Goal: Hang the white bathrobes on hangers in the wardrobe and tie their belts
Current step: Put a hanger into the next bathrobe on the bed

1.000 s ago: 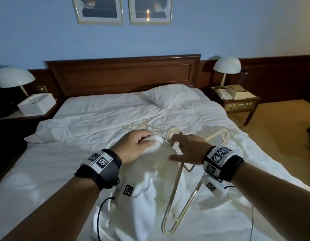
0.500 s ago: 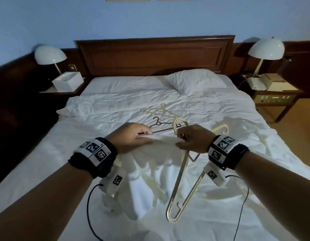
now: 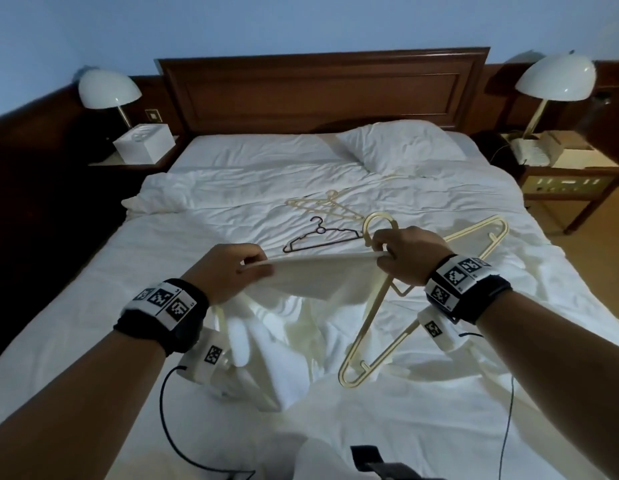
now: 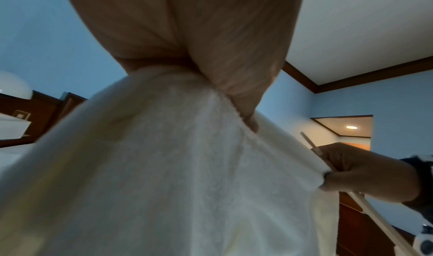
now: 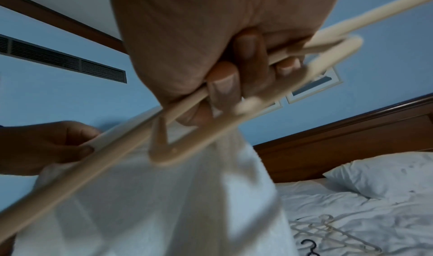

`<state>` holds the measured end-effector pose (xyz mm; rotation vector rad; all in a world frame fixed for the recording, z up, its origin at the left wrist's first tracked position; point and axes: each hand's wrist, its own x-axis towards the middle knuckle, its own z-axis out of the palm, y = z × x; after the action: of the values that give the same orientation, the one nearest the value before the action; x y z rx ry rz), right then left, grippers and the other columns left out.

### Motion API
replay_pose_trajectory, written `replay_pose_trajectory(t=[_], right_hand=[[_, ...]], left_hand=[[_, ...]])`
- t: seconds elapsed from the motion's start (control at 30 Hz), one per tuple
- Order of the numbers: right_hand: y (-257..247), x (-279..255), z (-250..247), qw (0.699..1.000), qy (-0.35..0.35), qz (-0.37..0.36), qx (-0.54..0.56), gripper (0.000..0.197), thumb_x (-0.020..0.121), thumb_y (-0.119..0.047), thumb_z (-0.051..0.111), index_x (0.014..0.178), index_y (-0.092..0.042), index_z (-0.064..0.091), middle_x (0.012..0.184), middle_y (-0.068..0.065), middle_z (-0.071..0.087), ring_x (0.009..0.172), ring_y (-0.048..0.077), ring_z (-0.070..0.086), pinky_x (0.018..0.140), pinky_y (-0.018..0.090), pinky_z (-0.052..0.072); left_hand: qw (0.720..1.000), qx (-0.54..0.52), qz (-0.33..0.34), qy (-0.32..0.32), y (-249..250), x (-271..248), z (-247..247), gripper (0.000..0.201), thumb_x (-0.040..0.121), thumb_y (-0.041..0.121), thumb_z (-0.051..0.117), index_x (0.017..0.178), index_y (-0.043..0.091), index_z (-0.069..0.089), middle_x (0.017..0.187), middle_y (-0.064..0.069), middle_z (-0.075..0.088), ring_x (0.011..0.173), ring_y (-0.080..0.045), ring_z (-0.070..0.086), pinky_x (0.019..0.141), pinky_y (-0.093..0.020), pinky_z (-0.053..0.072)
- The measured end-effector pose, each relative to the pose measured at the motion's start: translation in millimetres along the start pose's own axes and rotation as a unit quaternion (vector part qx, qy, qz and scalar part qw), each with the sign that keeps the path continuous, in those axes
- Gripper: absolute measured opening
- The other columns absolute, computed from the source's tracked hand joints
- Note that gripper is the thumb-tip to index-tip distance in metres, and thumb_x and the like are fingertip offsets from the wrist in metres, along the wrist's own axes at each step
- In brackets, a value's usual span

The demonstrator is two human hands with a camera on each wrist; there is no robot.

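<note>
A white bathrobe (image 3: 322,275) hangs stretched between my two hands above the bed, its lower part draping onto the sheets. My left hand (image 3: 232,271) pinches one edge of the robe (image 4: 187,167). My right hand (image 3: 401,258) grips the neck of a cream plastic hanger (image 3: 374,327) together with the other robe edge; in the right wrist view the fingers (image 5: 222,82) curl round the hanger (image 5: 164,148) and cloth (image 5: 164,204). The hanger's hook (image 3: 379,220) points away from me, one arm slanting down toward me.
A black hanger (image 3: 318,239) and a cream hanger (image 3: 327,206) lie on the white bed (image 3: 232,178) beyond my hands, with a pillow (image 3: 401,147) near the wooden headboard (image 3: 322,91). Nightstands with white lamps (image 3: 109,90) (image 3: 556,76) flank the bed. Carpeted floor lies to the right.
Both hands have lifted and moved apart, pulling the robe's edge taut between them. My head has tilted down, and the spare hangers on the bed have come into sight.
</note>
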<state>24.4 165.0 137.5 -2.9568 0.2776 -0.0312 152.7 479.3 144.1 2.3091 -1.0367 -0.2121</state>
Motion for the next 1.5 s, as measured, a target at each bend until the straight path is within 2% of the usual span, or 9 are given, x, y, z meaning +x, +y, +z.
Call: replay_pose_trajectory(t=[0.17, 0.4, 0.57, 0.73, 0.8, 0.93, 1.13, 1.3, 1.5], right_hand=[[11.3, -1.0, 0.4, 0.999, 0.037, 0.036, -0.014, 0.006, 0.082, -0.033, 0.051, 0.087, -0.036, 0.050, 0.072, -0.006, 0.060, 0.071, 0.023, 0.057, 0.057, 0.027, 0.037], [11.6, 2.4, 14.7, 0.996, 0.049, 0.069, -0.008, 0.007, 0.082, -0.032, 0.051, 0.088, -0.033, 0.054, 0.068, -0.008, 0.060, 0.071, 0.021, 0.058, 0.061, 0.027, 0.043], [4.1, 10.0, 19.1, 0.992, 0.060, 0.113, -0.017, 0.005, 0.084, -0.032, 0.050, 0.087, -0.032, 0.055, 0.067, -0.009, 0.060, 0.065, 0.019, 0.057, 0.057, 0.025, 0.042], [-17.9, 17.1, 23.6, 0.990, 0.032, 0.136, -0.022, 0.003, 0.084, -0.032, 0.051, 0.085, -0.033, 0.054, 0.070, -0.010, 0.059, 0.068, 0.018, 0.057, 0.060, 0.027, 0.043], [-31.2, 18.8, 29.7, 0.991, 0.017, 0.129, -0.015, 0.006, 0.084, -0.033, 0.051, 0.088, -0.034, 0.054, 0.072, -0.010, 0.059, 0.071, 0.019, 0.058, 0.063, 0.029, 0.047], [-74.7, 16.3, 45.6, 0.997, 0.052, 0.057, 0.017, 0.013, 0.087, -0.044, 0.049, 0.098, -0.037, 0.053, 0.065, -0.007, 0.060, 0.069, 0.020, 0.062, 0.064, 0.033, 0.053], [-168.3, 0.5, 83.8, 0.991, 0.019, -0.071, 0.110, 0.017, 0.094, -0.037, 0.046, 0.108, -0.028, 0.047, 0.077, -0.001, 0.061, 0.076, 0.030, 0.060, 0.067, 0.034, 0.046], [-215.4, -3.8, 123.2, 0.982, -0.061, -0.071, 0.162, 0.020, 0.092, -0.018, 0.041, 0.110, -0.025, 0.042, 0.076, -0.008, 0.053, 0.075, 0.024, 0.051, 0.070, 0.032, 0.036], [-241.6, -3.9, 146.6, 0.974, -0.120, -0.043, 0.187, 0.015, 0.092, -0.017, 0.038, 0.099, -0.030, 0.035, 0.076, -0.004, 0.059, 0.072, 0.022, 0.054, 0.067, 0.032, 0.039]], left_hand=[[0.998, 0.022, -0.040, -0.033, -10.4, -10.7, 2.8, 0.010, 0.084, 0.035, 0.072, 0.080, 0.027, 0.069, 0.073, 0.009, 0.065, 0.072, -0.002, 0.058, 0.062, -0.013, 0.042], [0.996, -0.053, -0.072, -0.001, -34.4, -21.4, -4.9, 0.005, 0.094, 0.020, 0.061, 0.090, 0.024, 0.061, 0.076, 0.004, 0.066, 0.062, -0.005, 0.058, 0.059, -0.021, 0.046], [0.994, -0.090, -0.065, 0.017, -51.7, -32.9, -16.3, 0.025, 0.094, 0.005, 0.055, 0.080, 0.023, 0.046, 0.062, 0.005, 0.053, 0.052, -0.008, 0.049, 0.054, -0.021, 0.042], [0.987, -0.145, -0.071, 0.019, -60.5, -42.2, -25.1, 0.028, 0.097, 0.002, 0.050, 0.082, 0.018, 0.069, 0.079, -0.001, 0.068, 0.064, -0.007, 0.059, 0.060, -0.013, 0.046], [0.979, -0.184, -0.076, 0.040, -65.7, -43.4, -26.8, 0.026, 0.099, 0.005, 0.050, 0.092, 0.015, 0.072, 0.084, 0.009, 0.071, 0.070, -0.006, 0.062, 0.064, -0.014, 0.049], [0.961, -0.252, -0.095, 0.060, -69.2, -47.2, -30.5, 0.012, 0.093, 0.014, 0.059, 0.100, 0.013, 0.069, 0.072, 0.000, 0.067, 0.062, -0.008, 0.061, 0.062, -0.019, 0.050], [0.935, -0.330, -0.120, 0.054, -86.2, -58.8, -17.4, 0.038, 0.073, 0.016, 0.068, 0.111, 0.020, 0.063, 0.094, -0.014, 0.069, 0.078, -0.017, 0.063, 0.073, -0.028, 0.052], [0.894, -0.407, -0.172, 0.069, -93.2, -66.8, -3.0, 0.035, 0.084, -0.003, 0.062, 0.111, 0.019, 0.059, 0.087, -0.011, 0.057, 0.073, -0.022, 0.053, 0.068, -0.029, 0.047], [0.863, -0.451, -0.218, 0.068, -101.0, -81.2, 8.5, 0.032, 0.076, 0.009, 0.066, 0.103, 0.026, 0.060, 0.094, -0.012, 0.061, 0.078, -0.028, 0.058, 0.077, -0.046, 0.051]])
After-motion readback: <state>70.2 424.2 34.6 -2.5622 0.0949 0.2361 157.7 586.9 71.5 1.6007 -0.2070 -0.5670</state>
